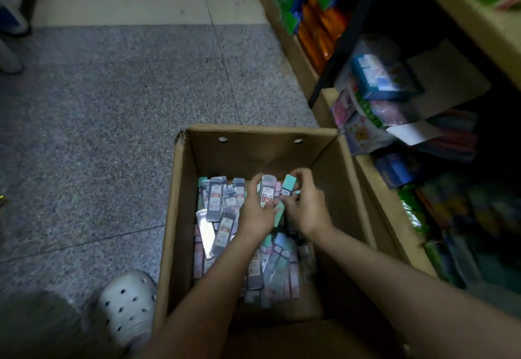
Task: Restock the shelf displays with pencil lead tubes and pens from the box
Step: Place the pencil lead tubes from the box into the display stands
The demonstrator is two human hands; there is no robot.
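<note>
An open cardboard box (180, 206) stands on the floor, holding several flat pencil lead tubes (217, 203) in grey, pink, blue and teal. Both my hands are inside it. My left hand (255, 215) grips a small bunch of tubes upright, a grey labelled tube (267, 194) facing me. My right hand (307, 206) pinches a teal-capped tube (288, 185) against that bunch. More tubes lie under my forearms, partly hidden.
A wooden shelf unit (392, 203) stands right of the box, packed with coloured stationery packs (380, 77) and orange and green packets (315, 20). Speckled grey floor (112, 105) spreads to the left. My white perforated clog (127, 305) sits beside the box's near left corner.
</note>
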